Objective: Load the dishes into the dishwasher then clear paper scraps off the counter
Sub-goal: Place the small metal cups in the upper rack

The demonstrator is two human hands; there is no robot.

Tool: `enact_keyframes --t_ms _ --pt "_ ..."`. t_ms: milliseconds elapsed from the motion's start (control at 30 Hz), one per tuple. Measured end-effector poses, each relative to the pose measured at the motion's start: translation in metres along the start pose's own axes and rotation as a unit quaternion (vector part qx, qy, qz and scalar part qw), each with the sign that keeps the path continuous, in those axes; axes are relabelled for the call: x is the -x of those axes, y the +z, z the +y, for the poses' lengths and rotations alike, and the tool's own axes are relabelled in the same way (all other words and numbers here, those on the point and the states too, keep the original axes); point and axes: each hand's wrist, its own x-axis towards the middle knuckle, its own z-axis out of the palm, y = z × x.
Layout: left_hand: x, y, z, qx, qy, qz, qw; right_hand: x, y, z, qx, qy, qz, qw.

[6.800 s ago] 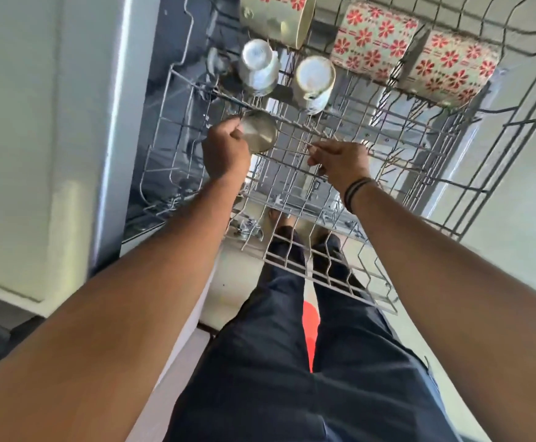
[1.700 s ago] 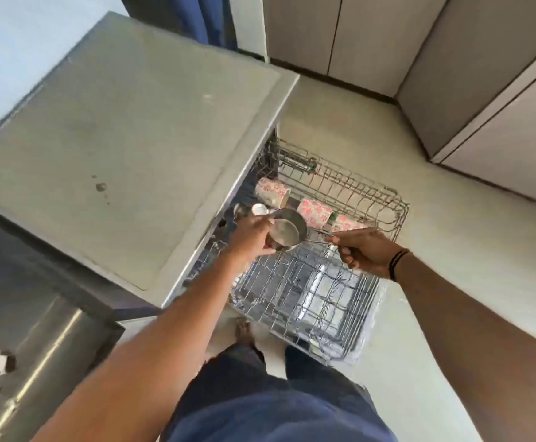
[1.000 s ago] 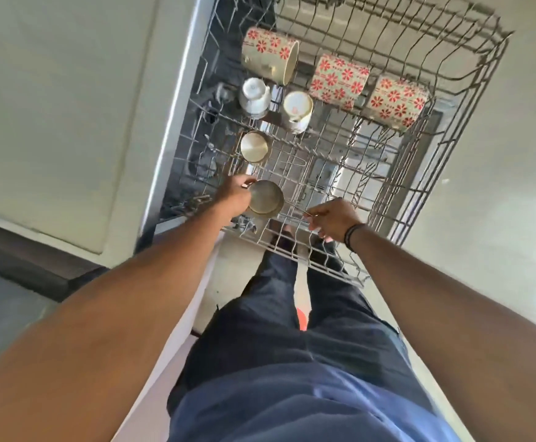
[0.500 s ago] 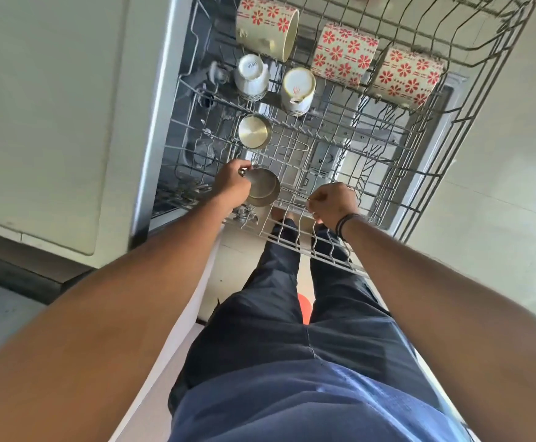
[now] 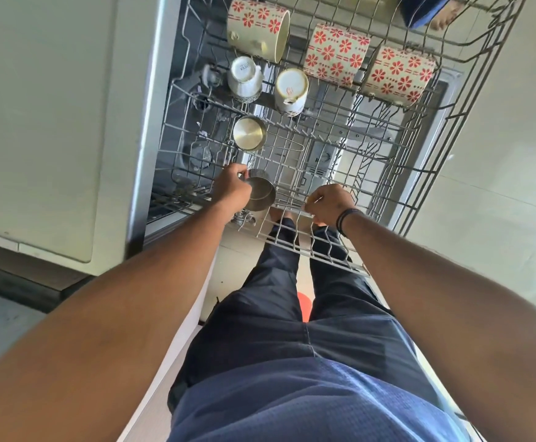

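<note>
1. Nearest the camera: the person's legs in dark trousers, seen straight down, with both forearms reaching forward over them toward the pulled-out dishwasher rack (image 5: 324,250).
2. Left hand (image 5: 231,189): fingers curled round the rim of a small steel saucepan (image 5: 260,193), bowl tipped so its opening faces the camera. The pan sits at the rack's near edge, about 7 o'clock of the rack.
3. Right hand (image 5: 329,204): closed in a pinch on the pan's thin wire handle (image 5: 292,200), which runs toward 3 o'clock from the bowl.
4. Key relation: the pan's long axis lies left to right between the two grips, bowl at the left hand, handle end at the right. The left hand is the nearer one to the bowl, so it likely steers the seating between the tines; the right only steadies the handle.
5. Just beyond, at 12 o'clock from the held pan: a second steel pan (image 5: 249,134), already racked, handle also toward 3 o'clock.
6. Farther: two small white cups (image 5: 244,78), upturned.
7. Farthest row: three red-flowered mugs (image 5: 337,54) lying on their sides.
8. At 9 o'clock: pale tabletop (image 5: 53,122). No paper scraps in view.
</note>
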Motion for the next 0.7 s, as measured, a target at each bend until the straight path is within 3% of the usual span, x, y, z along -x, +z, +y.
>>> enact_keyframes --t_ms 433,700 --pt "-0.001 -0.001 0.000 0.003 0.001 0.021 1.000 0.005 -0.010 -0.001 -0.031 -0.011 -0.091 0.995" --pt "0.003 0.001 0.000 -0.048 0.051 0.048 0.996 0.024 -0.024 -0.003 0.036 -0.037 -0.030 0.998"
